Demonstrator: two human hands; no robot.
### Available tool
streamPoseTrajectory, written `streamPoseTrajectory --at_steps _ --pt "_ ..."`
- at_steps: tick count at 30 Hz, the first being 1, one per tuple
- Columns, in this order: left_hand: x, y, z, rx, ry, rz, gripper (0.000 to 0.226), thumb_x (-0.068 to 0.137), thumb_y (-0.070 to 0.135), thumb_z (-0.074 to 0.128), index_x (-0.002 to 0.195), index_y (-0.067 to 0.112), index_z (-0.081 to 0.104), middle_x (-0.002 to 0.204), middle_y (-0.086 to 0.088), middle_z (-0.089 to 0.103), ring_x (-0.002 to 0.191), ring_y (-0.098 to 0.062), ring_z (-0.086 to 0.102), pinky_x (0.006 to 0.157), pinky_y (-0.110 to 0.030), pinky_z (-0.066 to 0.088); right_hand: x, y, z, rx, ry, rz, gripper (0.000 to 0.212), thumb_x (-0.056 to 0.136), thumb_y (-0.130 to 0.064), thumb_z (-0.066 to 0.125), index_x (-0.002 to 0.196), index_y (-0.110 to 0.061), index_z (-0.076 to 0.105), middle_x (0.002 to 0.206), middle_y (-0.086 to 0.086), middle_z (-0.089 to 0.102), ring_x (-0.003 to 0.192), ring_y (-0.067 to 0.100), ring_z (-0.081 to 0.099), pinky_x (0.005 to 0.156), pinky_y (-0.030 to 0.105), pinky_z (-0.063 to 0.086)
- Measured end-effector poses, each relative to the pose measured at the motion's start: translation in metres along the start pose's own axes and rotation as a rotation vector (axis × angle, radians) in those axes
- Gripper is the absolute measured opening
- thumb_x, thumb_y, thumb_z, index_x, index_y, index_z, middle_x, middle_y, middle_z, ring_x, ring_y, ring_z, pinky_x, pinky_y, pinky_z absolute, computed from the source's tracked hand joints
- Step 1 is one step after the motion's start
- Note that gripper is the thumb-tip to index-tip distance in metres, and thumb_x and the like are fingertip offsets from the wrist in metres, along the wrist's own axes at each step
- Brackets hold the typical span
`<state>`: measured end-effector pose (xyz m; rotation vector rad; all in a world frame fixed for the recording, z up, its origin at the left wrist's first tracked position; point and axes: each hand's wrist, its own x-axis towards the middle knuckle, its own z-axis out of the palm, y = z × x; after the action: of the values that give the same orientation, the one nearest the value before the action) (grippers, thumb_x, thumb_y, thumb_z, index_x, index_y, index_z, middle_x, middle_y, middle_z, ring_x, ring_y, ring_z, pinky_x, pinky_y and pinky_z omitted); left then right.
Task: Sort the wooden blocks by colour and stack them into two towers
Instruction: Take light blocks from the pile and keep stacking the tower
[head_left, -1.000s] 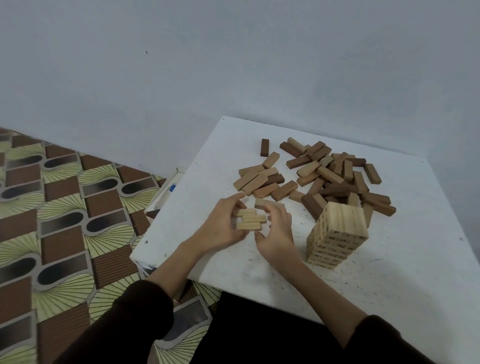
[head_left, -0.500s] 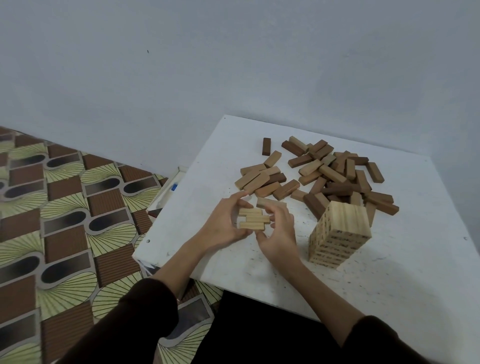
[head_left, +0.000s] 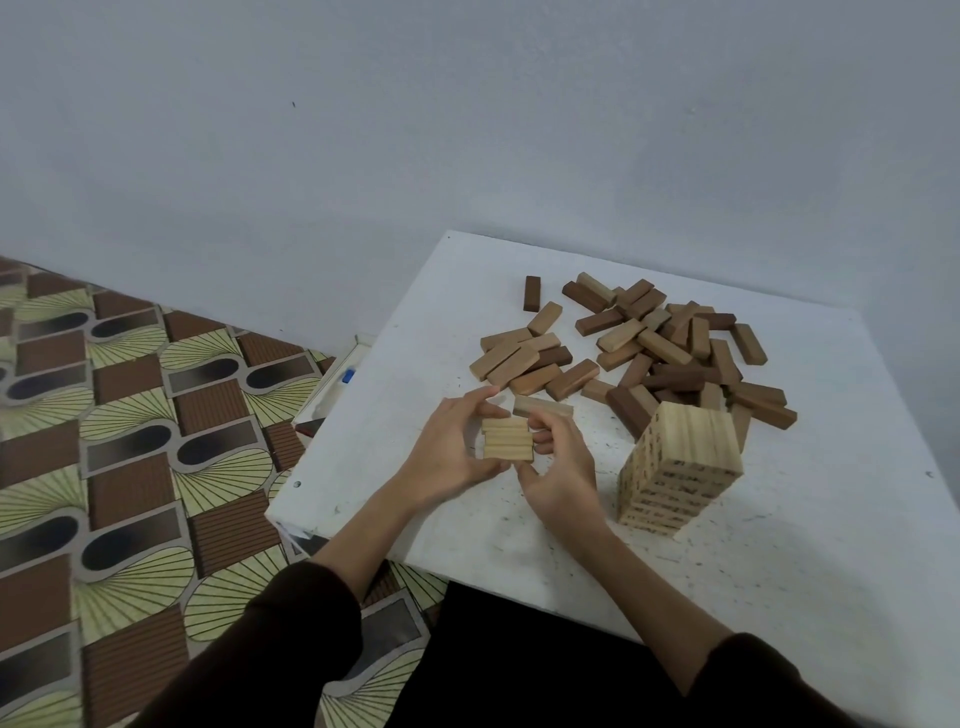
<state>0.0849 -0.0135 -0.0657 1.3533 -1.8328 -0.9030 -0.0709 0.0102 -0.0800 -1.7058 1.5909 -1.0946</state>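
Three light wooden blocks (head_left: 507, 439) lie side by side between my hands above the white table (head_left: 779, 545). My left hand (head_left: 451, 452) grips their left ends with curled fingers and thumb. My right hand (head_left: 558, 465) grips their right ends. A tower of light blocks (head_left: 678, 470) stands to the right of my hands. Behind it spreads a loose pile of light and dark brown blocks (head_left: 654, 348). One light block (head_left: 543, 406) lies just beyond my right fingers.
The table's near-left edge (head_left: 332, 530) is close to my left wrist. A patterned floor (head_left: 130, 467) lies to the left. A white box with a blue item (head_left: 343, 379) sits on the floor beside the table. A grey wall rises behind.
Both hands have squared the three light blocks into a tighter row; the hands stay in about the same spot.
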Motion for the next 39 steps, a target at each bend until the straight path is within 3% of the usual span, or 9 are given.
streamPoseTrajectory --at_steps 3,10,22,28,30,33,36,39 --pt "0.0 0.0 0.0 0.017 -0.003 0.004 0.076 0.071 0.022 0.081 0.134 0.033 0.04 0.119 0.018 0.059 0.114 -0.002 0.042 0.091 -0.002 0.024 0.001 0.001 0.001 0.004 0.011 -0.005 0.056 0.076 0.0 0.069 0.125 -0.02 0.052 0.112 0.0 0.053 0.095 0.006 0.051 0.08 0.007 0.041" --pt "0.001 -0.001 0.001 0.046 -0.007 0.012 0.075 0.072 0.023 0.08 0.135 0.031 0.04 0.118 0.021 0.057 0.116 -0.003 0.04 0.092 -0.004 0.023 0.0 0.0 0.001 -0.003 0.024 -0.028 0.054 0.075 0.0 0.071 0.124 -0.017 0.053 0.113 0.0 0.054 0.095 0.009 0.053 0.084 0.017 0.046" --pt "0.001 -0.003 0.002 0.074 -0.014 0.027 0.084 0.071 0.027 0.081 0.141 0.026 0.035 0.118 0.024 0.055 0.116 -0.001 0.038 0.091 0.0 0.021 0.0 -0.001 0.001 -0.007 0.04 -0.042 0.053 0.075 0.002 0.07 0.123 -0.012 0.053 0.112 0.002 0.053 0.091 0.003 0.051 0.079 0.005 0.04" --pt "0.001 0.0 0.001 0.017 -0.012 -0.021 0.081 0.072 0.023 0.081 0.14 0.023 0.037 0.116 0.014 0.057 0.112 -0.003 0.042 0.091 -0.005 0.028 -0.002 -0.007 -0.002 -0.046 -0.026 0.012 0.052 0.08 -0.002 0.066 0.126 -0.018 0.048 0.12 0.002 0.048 0.097 0.009 0.049 0.081 0.007 0.039" --pt "0.001 0.003 -0.002 -0.019 -0.027 -0.056 0.083 0.071 0.021 0.081 0.14 0.022 0.035 0.113 0.012 0.057 0.109 -0.003 0.047 0.092 -0.01 0.035 -0.002 -0.017 -0.004 -0.067 -0.071 0.047 0.05 0.084 -0.001 0.062 0.129 -0.017 0.045 0.124 0.0 0.042 0.104 0.01 0.044 0.089 0.011 0.039" --pt "0.002 0.01 -0.009 -0.067 0.005 -0.097 0.084 0.068 0.014 0.083 0.136 0.027 0.036 0.104 0.012 0.06 0.097 0.002 0.055 0.079 -0.003 0.039 0.001 -0.038 -0.006 -0.131 -0.145 0.014 0.045 0.088 0.003 0.053 0.13 -0.01 0.042 0.131 0.002 0.035 0.12 0.014 0.033 0.105 0.025 0.033" --pt "0.005 0.017 -0.022 -0.115 0.081 -0.081 0.083 0.067 0.004 0.083 0.134 0.026 0.039 0.1 0.013 0.06 0.09 0.007 0.057 0.078 -0.005 0.041 0.009 -0.065 -0.007 -0.266 -0.213 -0.082 0.05 0.086 0.008 0.045 0.134 -0.006 0.038 0.139 0.007 0.03 0.124 0.018 0.026 0.099 0.02 0.023" --pt "0.009 0.031 -0.039 -0.12 0.138 -0.023 0.084 0.066 0.001 0.083 0.135 0.023 0.039 0.102 0.01 0.06 0.092 0.004 0.059 0.08 -0.007 0.044 0.023 -0.1 -0.014 -0.336 -0.249 -0.087 0.062 0.082 0.013 0.044 0.138 -0.01 0.033 0.145 0.007 0.024 0.128 0.026 0.031 0.095 0.025 0.028"
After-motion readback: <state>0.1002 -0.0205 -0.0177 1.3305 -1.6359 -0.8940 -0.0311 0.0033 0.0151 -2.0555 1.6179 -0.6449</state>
